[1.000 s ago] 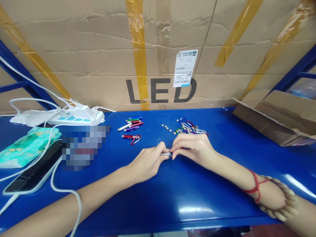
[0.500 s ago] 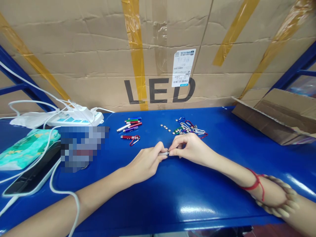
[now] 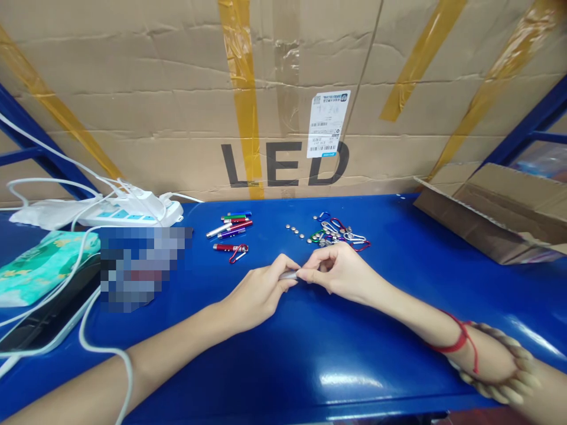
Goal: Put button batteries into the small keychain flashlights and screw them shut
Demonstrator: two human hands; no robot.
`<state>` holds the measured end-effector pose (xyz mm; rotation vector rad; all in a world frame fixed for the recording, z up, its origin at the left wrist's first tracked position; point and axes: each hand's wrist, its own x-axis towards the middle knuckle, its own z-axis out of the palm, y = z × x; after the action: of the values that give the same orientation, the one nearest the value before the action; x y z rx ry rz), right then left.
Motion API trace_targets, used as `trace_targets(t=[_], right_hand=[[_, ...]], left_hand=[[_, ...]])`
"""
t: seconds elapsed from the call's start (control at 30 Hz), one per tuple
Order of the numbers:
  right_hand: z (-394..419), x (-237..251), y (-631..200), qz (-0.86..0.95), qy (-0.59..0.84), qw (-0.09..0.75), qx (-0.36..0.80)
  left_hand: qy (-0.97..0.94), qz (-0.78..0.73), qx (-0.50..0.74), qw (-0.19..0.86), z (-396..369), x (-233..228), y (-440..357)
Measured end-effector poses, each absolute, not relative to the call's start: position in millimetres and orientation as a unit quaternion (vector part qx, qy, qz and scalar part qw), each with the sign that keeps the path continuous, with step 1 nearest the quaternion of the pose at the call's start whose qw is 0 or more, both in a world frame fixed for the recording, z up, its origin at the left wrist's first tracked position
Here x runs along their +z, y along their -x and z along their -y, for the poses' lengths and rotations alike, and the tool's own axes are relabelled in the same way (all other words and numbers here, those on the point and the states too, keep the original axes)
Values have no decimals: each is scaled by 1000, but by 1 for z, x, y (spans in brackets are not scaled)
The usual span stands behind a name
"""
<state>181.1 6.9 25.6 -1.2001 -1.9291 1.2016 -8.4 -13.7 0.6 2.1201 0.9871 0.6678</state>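
Note:
In the head view, my left hand [image 3: 261, 289] is closed on a silver mini flashlight [image 3: 289, 275], with thumb and fingers around its tube. My right hand [image 3: 334, 268] pinches at the flashlight's right end; its fingertips hide that end and any small part there. Beyond my left hand lies a red mini flashlight [image 3: 224, 247] with a red carabiner clip [image 3: 238, 254]. A pile of several mini flashlights [image 3: 231, 226] in silver, purple, red, green and blue lies behind it. Button cells [image 3: 295, 231] sit in a loose row, left of a heap of coloured carabiner clips [image 3: 339, 227].
On the left are a white power strip [image 3: 150, 209] with cables, a green tissue pack [image 3: 48, 265] and a phone [image 3: 48, 307]. A cable crosses my left forearm. An open cardboard box [image 3: 500, 218] stands at right. A large carton [image 3: 177, 106] closes off the back.
My right fingers have closed further over the flashlight's right end, covering the dark tip that showed before. Both hands have shifted slightly left in view, as has the scene.

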Motion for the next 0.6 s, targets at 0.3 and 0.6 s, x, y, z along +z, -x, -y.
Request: trace_targets(t=[0.3, 0.6], right_hand=[[-10, 23, -183, 764, 427, 320, 363], [-34, 44, -215, 773, 616, 152, 6]], left_hand=[[-800, -384, 283, 364, 12, 1, 6], [-780, -365, 342, 376, 11, 2, 5]])
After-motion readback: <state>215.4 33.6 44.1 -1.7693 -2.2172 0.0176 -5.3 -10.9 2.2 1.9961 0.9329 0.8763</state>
